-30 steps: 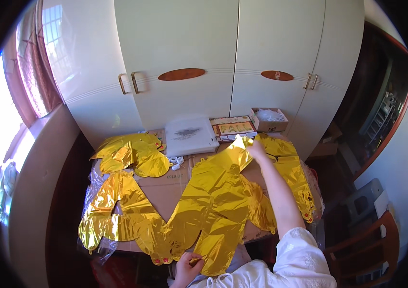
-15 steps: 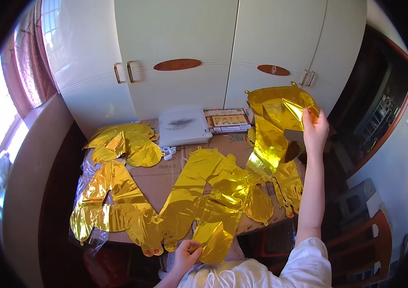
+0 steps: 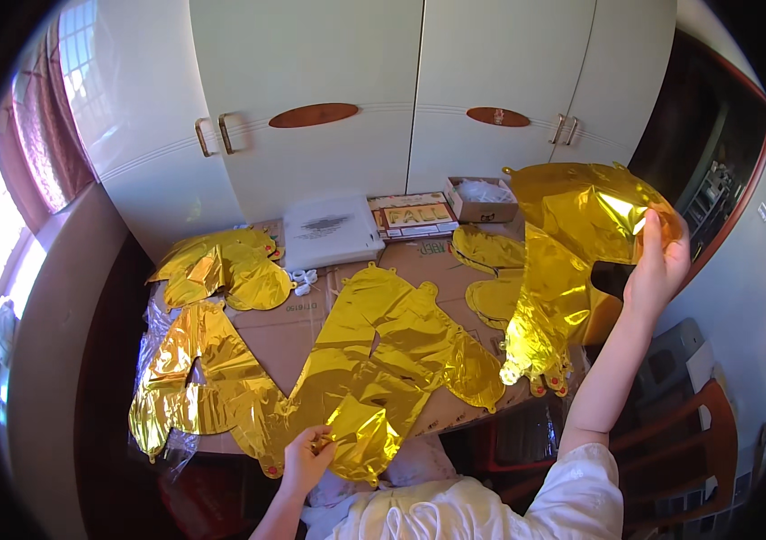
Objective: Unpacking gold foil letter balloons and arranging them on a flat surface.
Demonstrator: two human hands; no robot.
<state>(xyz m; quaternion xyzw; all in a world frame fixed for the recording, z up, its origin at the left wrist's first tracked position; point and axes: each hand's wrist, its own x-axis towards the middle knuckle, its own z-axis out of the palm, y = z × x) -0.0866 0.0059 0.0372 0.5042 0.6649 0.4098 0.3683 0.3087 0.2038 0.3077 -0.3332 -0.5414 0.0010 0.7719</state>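
My right hand (image 3: 658, 268) is raised at the right, its fingers closed on the edge of a flat gold foil balloon (image 3: 549, 243). That balloon hangs down from the hand, its lower end by the table's right side. Near the front edge of the table, my left hand (image 3: 307, 461) pinches the corner of another flat foil balloon (image 3: 347, 337), which lies across the middle with its near end lifted and creased. To its left is an A-shaped foil balloon (image 3: 167, 400), touching or overlapping it. More folded gold foil (image 3: 248, 270) lies at the back left.
Brown cardboard (image 3: 288, 324) covers the table. Along the back are a white plastic package (image 3: 333, 234), a flat printed box (image 3: 412, 218) and a small open box (image 3: 482, 200) with clear plastic inside. White cabinets (image 3: 311, 54) stand behind. A wooden chair (image 3: 716, 432) is at the right.
My right hand has moved right and slightly down, drawing its balloon away from the middle one. My left hand has shifted left with the corner it holds. The small open box has come into fuller view.
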